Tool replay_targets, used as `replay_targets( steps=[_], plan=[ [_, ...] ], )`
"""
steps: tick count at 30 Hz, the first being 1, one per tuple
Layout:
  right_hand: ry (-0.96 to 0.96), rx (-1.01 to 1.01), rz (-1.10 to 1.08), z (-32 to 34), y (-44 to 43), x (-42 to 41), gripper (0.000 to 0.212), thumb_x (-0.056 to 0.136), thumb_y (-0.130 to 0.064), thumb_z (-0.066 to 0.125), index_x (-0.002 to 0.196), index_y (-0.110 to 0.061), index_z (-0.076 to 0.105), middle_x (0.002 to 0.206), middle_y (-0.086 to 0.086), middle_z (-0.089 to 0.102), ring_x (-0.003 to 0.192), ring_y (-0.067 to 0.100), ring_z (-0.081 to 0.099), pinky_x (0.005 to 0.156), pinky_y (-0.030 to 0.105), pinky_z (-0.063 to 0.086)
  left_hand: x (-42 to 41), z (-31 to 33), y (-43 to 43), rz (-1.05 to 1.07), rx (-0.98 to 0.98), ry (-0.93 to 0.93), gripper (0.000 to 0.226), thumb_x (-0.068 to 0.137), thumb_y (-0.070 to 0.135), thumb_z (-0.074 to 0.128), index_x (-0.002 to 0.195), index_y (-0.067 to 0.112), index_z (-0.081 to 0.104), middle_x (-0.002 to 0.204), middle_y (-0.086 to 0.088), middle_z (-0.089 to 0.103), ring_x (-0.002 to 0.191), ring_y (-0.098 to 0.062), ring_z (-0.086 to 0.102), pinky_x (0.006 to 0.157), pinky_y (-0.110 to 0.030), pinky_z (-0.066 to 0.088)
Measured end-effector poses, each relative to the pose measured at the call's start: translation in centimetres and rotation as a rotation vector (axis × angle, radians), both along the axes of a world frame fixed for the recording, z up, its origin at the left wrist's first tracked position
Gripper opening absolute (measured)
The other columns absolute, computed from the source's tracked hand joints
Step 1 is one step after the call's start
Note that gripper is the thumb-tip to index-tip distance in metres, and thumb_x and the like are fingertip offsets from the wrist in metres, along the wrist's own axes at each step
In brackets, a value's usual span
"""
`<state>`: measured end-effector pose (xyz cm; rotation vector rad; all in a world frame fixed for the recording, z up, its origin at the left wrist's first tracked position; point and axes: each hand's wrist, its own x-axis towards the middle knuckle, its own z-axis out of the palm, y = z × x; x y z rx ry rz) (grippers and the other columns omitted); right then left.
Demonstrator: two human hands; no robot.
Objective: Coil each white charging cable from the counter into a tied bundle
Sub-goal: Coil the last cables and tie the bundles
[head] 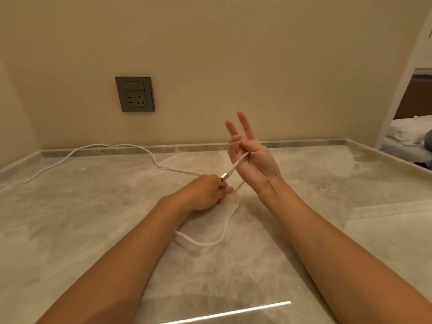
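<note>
Now: plug end slants between hands

From frame left the white cable crosses the counter into the left hand, curled on it. Its plug end rises rightward into the right hand: two fingers straight and spread, others pinching it.

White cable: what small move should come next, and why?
Probably the left hand should wrap slack around the right hand's two raised fingers: that hand pins the connector end, no loop is wound, and the white cable lies loose on the counter.
</note>
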<state>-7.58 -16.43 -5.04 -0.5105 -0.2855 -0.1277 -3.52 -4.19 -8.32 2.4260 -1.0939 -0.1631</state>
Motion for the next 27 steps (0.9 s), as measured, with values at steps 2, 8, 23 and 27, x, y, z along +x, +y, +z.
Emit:
replay_targets(
  steps=[2,8,23,27],
  plan=[
    [0.102,-0.031,-0.229,-0.6,-1.6,0.0,0.038,0.098,0.005,0.025,0.107,-0.014,0.056,0.092,0.016,0.064,0.046,0.008,0.055,0.05,0.015,0.051,-0.5,0.2,-0.7,-0.024,0.034,0.021,0.044,0.097,0.031,0.044,0.054,0.022,0.049,0.058,0.008,0.051,0.06,-0.01,0.048,0.067,-0.025,0.036],
    [0.325,-0.755,-0.747,-2.3,-2.9,0.4,0.029,0.101,-0.001,0.025,0.103,-0.011,0.052,0.075,0.011,0.059,0.036,0.004,0.047,0.041,0.016,0.041,-0.9,1.1,0.3,0.115,-0.058,0.002,0.041,0.091,0.031,0.056,0.052,0.019,0.054,0.053,0.004,0.047,0.051,-0.007,0.042,0.05,-0.021,0.031],
    [0.275,-1.072,0.045,-1.4,0.8,-1.4,0.067,0.098,-0.051,0.019,0.064,-0.006,0.054,0.034,-0.002,0.039,0.026,0.004,0.023,0.039,0.018,0.036,-0.6,4.5,3.0,0.294,-0.554,-0.558,0.026,0.079,0.04,0.066,0.085,0.016,0.074,0.084,-0.006,0.069,0.076,-0.022,0.057,0.063,-0.026,0.031],
    [0.126,-0.646,0.687,-1.7,2.0,-1.2,0.098,0.076,-0.081,0.011,0.064,0.003,0.062,0.031,-0.001,0.035,0.023,0.003,0.02,0.031,0.009,0.024,0.5,4.2,3.2,0.263,-0.609,-0.548,0.029,0.083,0.039,0.06,0.089,0.015,0.073,0.088,-0.008,0.068,0.081,-0.024,0.058,0.064,-0.027,0.032]
  ],
)
